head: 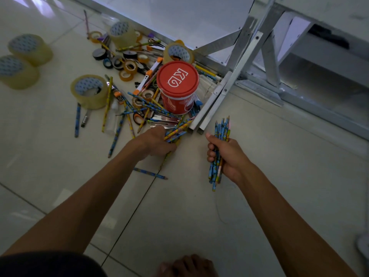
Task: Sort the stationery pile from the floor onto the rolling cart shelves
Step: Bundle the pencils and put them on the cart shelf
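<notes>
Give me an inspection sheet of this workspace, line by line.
Surface: pale tiled floor.
Job's things: stationery pile of pencils and small tape rolls around a red tub; one stray pencil nearer the person.
Clutter: big tape rolls lying apart on the left.
Hands: left hand grips pencils at the pile's edge; right hand holds a pencil bundle.
Cables: thin wire on the floor.
Surroundings: metal cart frame, white shelf.
</notes>
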